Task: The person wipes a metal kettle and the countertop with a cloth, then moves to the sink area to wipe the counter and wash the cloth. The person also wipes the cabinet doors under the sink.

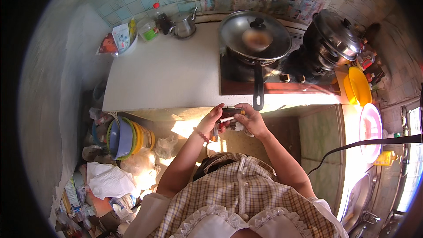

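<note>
My left hand (211, 121), with a beaded bracelet at the wrist, and my right hand (253, 121) meet in front of the counter edge, below the pan's handle. A dark cylinder with a copper-coloured end, apparently a battery (243, 111), lies between the fingertips, partly covered. My right thumb presses on a slim whitish cylinder (226, 119). From under my left fingers hangs another battery-like cylinder (215, 135) with an orange end. Fingers hide much of these small things. Just beyond stands a lidded frying pan (238, 36) on the gas hob (236, 86).
A steel stockpot (337, 36) occupies the right burner. On the white counter (158, 79) stand a metal kettle (183, 26), a jar (147, 29) and a bowl of packets (123, 41). Right are a yellow basin (358, 86) and a sink (358, 198); stacked buckets (124, 138) stand lower left.
</note>
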Tool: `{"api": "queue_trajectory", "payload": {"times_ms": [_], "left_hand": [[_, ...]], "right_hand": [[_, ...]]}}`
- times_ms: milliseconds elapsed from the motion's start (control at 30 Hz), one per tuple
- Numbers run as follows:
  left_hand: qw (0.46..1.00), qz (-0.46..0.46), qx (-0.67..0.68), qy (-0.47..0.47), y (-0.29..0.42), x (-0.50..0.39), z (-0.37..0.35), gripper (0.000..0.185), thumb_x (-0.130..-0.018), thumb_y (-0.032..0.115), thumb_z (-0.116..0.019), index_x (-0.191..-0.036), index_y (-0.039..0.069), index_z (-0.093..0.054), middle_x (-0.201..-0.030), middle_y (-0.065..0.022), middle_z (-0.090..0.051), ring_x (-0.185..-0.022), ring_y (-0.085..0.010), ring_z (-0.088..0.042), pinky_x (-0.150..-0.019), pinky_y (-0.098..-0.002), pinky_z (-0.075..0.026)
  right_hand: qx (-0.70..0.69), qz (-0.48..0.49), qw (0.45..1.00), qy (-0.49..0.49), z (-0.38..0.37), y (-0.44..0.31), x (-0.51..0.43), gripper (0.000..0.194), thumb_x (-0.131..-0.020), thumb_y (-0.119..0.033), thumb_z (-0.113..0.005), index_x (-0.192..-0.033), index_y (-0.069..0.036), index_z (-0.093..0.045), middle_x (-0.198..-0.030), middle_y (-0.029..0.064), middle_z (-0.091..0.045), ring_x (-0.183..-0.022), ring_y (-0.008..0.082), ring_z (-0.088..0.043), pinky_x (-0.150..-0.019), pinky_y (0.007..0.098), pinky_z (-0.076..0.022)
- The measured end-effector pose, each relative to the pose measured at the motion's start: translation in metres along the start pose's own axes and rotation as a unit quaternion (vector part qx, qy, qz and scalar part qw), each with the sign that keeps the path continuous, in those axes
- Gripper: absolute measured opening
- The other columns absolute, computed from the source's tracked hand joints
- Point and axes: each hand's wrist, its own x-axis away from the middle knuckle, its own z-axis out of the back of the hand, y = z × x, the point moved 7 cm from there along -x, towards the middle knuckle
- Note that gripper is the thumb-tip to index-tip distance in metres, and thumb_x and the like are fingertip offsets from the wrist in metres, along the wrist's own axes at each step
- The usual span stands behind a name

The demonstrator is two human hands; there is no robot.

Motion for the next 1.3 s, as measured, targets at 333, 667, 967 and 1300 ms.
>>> {"api": "queue_trajectory", "payload": {"times_ms": [333, 667, 967, 1300], "left_hand": [[0.967, 0.032, 0.225, 0.119, -0.033, 0.01, 0.034, 0.043, -0.098, 0.047, -0.055, -0.113, 0.007, -0.058, -0.107, -0.0102, -0.067, -0.097, -0.0236, -0.067, -0.086, -0.0447, -0.055], [0.997, 0.042, 0.068, -0.013, -0.07, 0.041, -0.011, 0.067, -0.088, 0.064, -0.057, -0.127, 0.01, -0.056, -0.115, -0.0052, -0.065, -0.105, -0.0185, -0.063, -0.089, -0.0369, -0.053], [0.979, 0.094, 0.175, -0.046, -0.114, 0.07, 0.013, 0.04, -0.097, 0.029, -0.063, -0.131, 0.01, -0.053, -0.121, -0.0103, -0.063, -0.105, -0.0219, -0.065, -0.086, -0.0394, -0.057], [0.981, 0.116, 0.156, -0.003, -0.136, 0.109, 0.037, 0.018, -0.095, 0.014, -0.062, -0.111, 0.006, -0.062, -0.094, -0.0082, -0.068, -0.079, -0.018, -0.067, -0.071, -0.0352, -0.059]], "right_hand": [[-0.019, -0.129, 0.972, -0.195, -0.006, 0.0, 0.021, 0.033, -0.092, -0.012, -0.07, -0.122, -0.002, -0.062, -0.106, 0.002, -0.07, -0.096, 0.0111, -0.063, -0.089, 0.0275, -0.05], [0.357, -0.172, 0.882, -0.255, -0.046, 0.026, 0.011, 0.047, -0.085, -0.029, -0.071, -0.122, -0.001, -0.063, -0.106, 0.0137, -0.07, -0.096, 0.0227, -0.066, -0.089, 0.033, -0.0513], [0.481, -0.048, 0.805, -0.343, -0.068, 0.053, 0.009, 0.038, -0.093, -0.036, -0.056, -0.118, -0.009, -0.065, -0.108, 0.0168, -0.07, -0.1, 0.0348, -0.065, -0.093, 0.0397, -0.05], [0.43, -0.115, 0.764, -0.468, -0.114, 0.067, 0.018, 0.034, -0.094, -0.034, -0.053, -0.115, -0.014, -0.072, -0.107, 0.014, -0.072, -0.097, 0.0281, -0.066, -0.089, 0.0381, -0.0499]]}}
